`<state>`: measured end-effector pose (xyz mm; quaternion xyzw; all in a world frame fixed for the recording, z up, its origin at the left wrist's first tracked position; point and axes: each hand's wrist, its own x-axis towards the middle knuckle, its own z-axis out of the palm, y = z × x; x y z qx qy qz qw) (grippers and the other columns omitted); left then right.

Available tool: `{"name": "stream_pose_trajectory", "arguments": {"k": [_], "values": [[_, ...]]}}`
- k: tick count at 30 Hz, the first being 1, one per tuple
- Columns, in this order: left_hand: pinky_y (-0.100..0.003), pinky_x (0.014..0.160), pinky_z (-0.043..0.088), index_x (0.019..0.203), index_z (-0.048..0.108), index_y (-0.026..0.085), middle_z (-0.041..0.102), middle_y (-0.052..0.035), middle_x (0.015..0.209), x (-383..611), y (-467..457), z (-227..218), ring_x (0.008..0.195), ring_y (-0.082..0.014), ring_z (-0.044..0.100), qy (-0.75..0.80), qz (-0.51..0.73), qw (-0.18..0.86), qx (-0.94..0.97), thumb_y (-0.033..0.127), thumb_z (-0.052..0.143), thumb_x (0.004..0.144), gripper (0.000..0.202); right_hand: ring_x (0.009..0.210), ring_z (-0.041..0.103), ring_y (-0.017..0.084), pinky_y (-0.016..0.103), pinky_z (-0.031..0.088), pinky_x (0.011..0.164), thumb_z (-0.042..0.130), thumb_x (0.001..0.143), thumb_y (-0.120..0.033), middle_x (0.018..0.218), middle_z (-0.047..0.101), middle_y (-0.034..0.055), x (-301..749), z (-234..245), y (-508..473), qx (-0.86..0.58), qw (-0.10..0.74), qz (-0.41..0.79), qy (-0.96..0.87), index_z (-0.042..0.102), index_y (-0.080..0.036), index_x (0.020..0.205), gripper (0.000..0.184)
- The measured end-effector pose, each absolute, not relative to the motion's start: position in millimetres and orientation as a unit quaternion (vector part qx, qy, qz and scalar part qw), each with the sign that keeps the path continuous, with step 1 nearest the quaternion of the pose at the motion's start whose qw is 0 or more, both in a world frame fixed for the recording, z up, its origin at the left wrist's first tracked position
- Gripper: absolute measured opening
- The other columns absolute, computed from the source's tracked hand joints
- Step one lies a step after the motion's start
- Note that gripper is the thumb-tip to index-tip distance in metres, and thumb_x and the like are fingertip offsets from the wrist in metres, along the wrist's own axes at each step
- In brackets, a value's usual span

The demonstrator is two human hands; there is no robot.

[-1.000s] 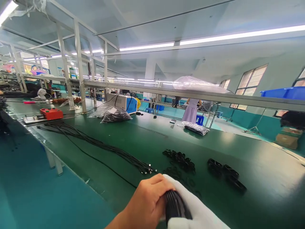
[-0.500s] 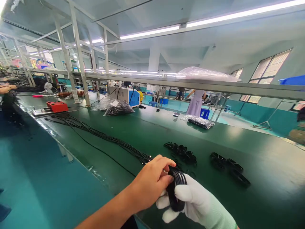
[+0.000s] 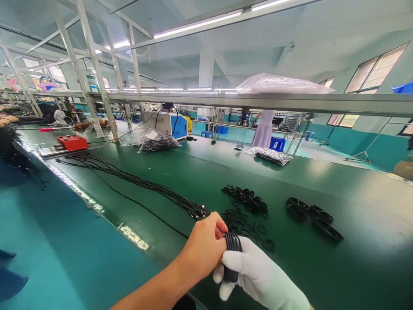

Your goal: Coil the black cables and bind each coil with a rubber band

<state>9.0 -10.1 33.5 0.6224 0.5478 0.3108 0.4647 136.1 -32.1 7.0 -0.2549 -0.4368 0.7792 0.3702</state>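
My bare left hand (image 3: 201, 249) and my right hand (image 3: 254, 273), in a white glove, both grip a black coiled cable (image 3: 231, 254) just above the near edge of the green table (image 3: 355, 258). The coil stands upright between the two hands. Just beyond them lie several small black rings (image 3: 247, 213) scattered on the table. A bundle of long black cables (image 3: 135, 183) stretches away to the left, its plug ends close to my left hand. To the right lie finished black coils (image 3: 312, 213).
Farther along the table are a red device (image 3: 71, 142), plastic bags of black parts (image 3: 151, 141), a white and blue box (image 3: 166, 124) and another bag (image 3: 270, 156). A metal rail (image 3: 258, 102) runs overhead. A person in a pale dress (image 3: 263, 129) stands behind.
The camera view tilted down a little. My hands rose and came further into view with the coil, and the left hand's grip shifted along the cable.
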Motion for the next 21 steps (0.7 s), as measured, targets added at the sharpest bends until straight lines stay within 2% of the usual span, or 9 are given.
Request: {"name": "stream_pose_trajectory", "arguments": {"k": [3,6,9,12,18,21], "values": [[-0.02,0.05,0.033,0.067,0.048,0.021,0.054,0.0061,0.058,9,-9,31,0.055,-0.0107,0.047,0.57,0.281,0.417,0.65,0.01,0.055,0.066,0.013,0.043,0.054,0.007,0.015,0.048,0.037,0.076,0.063,-0.032,0.062,0.059,0.0018,133,-3,-33,-0.291,0.38,0.771,-0.421,0.063,-0.009,0.078,0.03],[-0.021,0.051,0.032,0.068,0.051,0.022,0.056,0.006,0.059,4,-9,35,0.057,-0.0118,0.048,0.575,0.243,0.375,0.685,0.011,0.055,0.065,0.012,0.044,0.053,0.007,0.013,0.042,0.032,0.078,0.06,-0.03,0.066,0.059,0.0026,131,-10,-34,-0.309,0.402,0.768,-0.391,0.063,-0.009,0.076,0.031],[-0.021,0.051,0.032,0.071,0.056,0.022,0.057,0.0062,0.061,-3,-9,41,0.059,-0.0121,0.049,0.564,0.232,0.364,0.704,0.012,0.056,0.064,0.012,0.05,0.058,0.011,0.019,0.051,0.039,0.077,0.061,-0.033,0.071,0.062,0.0065,131,-12,-35,-0.299,0.39,0.79,-0.368,0.063,-0.008,0.076,0.032],[-0.021,0.051,0.032,0.066,0.056,0.021,0.055,0.006,0.059,-6,-7,41,0.058,-0.0118,0.048,0.561,0.24,0.355,0.709,0.013,0.055,0.064,0.009,0.061,0.064,0.016,0.027,0.057,0.05,0.076,0.065,-0.033,0.074,0.063,0.0072,131,-10,-37,-0.295,0.372,0.81,-0.345,0.063,-0.008,0.08,0.032],[-0.022,0.055,0.036,0.063,0.058,0.019,0.057,0.0044,0.058,0,-6,29,0.058,-0.0119,0.051,0.545,0.278,0.32,0.723,0.008,0.048,0.065,0.015,0.067,0.065,0.016,0.025,0.056,0.052,0.074,0.067,-0.031,0.079,0.063,0.0075,125,-13,-38,-0.3,0.386,0.813,-0.317,0.064,-0.01,0.089,0.032],[-0.022,0.055,0.037,0.067,0.06,0.019,0.058,0.0037,0.061,-5,0,32,0.059,-0.0125,0.052,0.523,0.26,0.321,0.745,0.011,0.049,0.067,0.013,0.064,0.064,0.017,0.027,0.055,0.051,0.076,0.064,-0.031,0.074,0.063,0.0063,126,-11,-36,-0.299,0.384,0.82,-0.3,0.064,-0.009,0.081,0.031]]}}
